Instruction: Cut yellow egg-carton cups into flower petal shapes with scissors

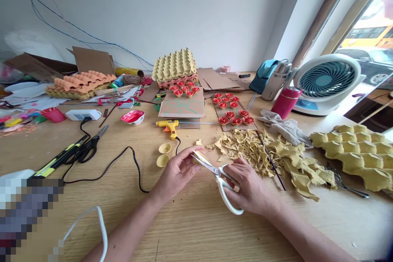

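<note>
My left hand (183,168) pinches a small yellow egg-carton cup (201,156) at the middle of the table. In my right hand (248,182) is a pair of white-handled scissors (221,180), its blades pointing left and lying against the cup. Whether the blades cut into the cup I cannot tell. Two trimmed yellow cups (163,160) sit just left of my left hand. Beyond it lies a yellow hot glue gun (168,126), its black cord running left. A heap of yellow carton scraps (245,147) spreads behind my right hand.
Red paper roses stand on cardboard pieces (181,106) at the back. Egg trays are stacked (175,65) by the wall, and another yellow tray (353,151) lies right. Black scissors (89,147) are left. A fan (327,82), a pink can (286,102) and a flask (275,81) stand right.
</note>
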Available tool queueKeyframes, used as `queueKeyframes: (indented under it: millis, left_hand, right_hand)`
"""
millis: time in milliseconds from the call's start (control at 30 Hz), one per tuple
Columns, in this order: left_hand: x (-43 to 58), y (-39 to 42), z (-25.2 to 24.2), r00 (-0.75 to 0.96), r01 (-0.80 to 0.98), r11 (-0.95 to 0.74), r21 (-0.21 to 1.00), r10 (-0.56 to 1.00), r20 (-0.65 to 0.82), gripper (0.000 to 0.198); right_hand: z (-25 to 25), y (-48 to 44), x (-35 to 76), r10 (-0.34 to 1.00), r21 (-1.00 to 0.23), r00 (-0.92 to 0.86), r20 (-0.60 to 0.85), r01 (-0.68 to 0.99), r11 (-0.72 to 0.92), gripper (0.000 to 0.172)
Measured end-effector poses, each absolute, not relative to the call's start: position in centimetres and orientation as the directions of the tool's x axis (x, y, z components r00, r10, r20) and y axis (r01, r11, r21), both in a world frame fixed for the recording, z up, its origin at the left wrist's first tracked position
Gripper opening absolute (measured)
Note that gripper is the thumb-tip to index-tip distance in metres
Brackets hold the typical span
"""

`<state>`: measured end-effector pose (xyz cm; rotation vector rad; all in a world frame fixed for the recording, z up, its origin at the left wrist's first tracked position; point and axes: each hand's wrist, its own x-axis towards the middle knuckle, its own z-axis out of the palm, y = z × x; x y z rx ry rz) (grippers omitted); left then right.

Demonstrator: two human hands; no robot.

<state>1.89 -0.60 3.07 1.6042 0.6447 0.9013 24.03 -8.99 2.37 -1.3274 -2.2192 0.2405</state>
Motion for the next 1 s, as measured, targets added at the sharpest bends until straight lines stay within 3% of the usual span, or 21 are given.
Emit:
queueKeyframes:
  millis: [300, 433, 1000]
  left_hand:
    - [2.13, -0.63, 3.20, 0.546, -0.014, -0.247, 0.969, 0.810, 0.214, 0.047]
    - [2.24, -0.80, 2.97, 0.554, -0.005, -0.268, 0.963, 0.801, 0.226, 0.042]
    - [2.33, -0.91, 2.92, 0.518, -0.087, -0.269, 0.959, 0.810, 0.275, 0.037]
  right_hand:
    - [2.92, -8.64, 23.79, 0.866, -0.339, -0.351, 0.357, 0.815, 0.470, 0.013]
    - [2.95, -8.56, 23.74, 0.864, -0.312, -0.359, 0.353, 0.825, 0.471, 0.017]
    - [2.98, -8.98, 23.70, 0.850, -0.404, -0.371, 0.373, 0.760, 0.509, 0.024]
